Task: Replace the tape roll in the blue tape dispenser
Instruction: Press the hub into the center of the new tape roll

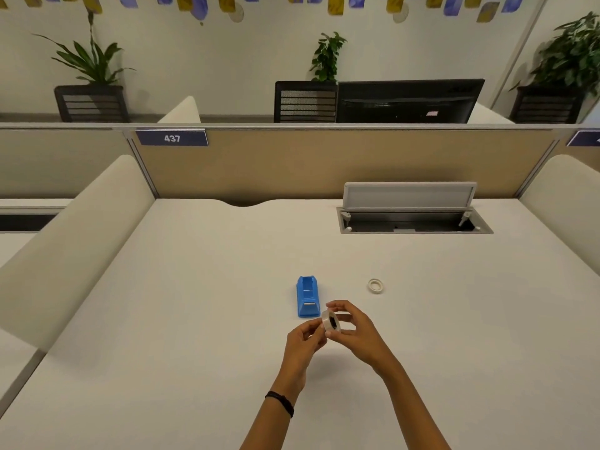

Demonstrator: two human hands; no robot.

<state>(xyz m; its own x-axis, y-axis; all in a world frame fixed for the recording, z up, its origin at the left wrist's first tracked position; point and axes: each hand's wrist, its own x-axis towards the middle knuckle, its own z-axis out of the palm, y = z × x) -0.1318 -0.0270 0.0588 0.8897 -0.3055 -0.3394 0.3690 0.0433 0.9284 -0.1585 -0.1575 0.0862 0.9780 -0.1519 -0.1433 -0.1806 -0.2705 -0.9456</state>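
Holding a tape roll [331,320] between both hands, left hand [303,344] and right hand [355,332] each keep a pinching grip on it, seemingly fitting its dark core; blue tape dispenser [307,297] sits empty just beyond.

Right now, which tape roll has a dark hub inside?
The tape roll held between both hands; the other ring, lying flat right of the dispenser, is empty.
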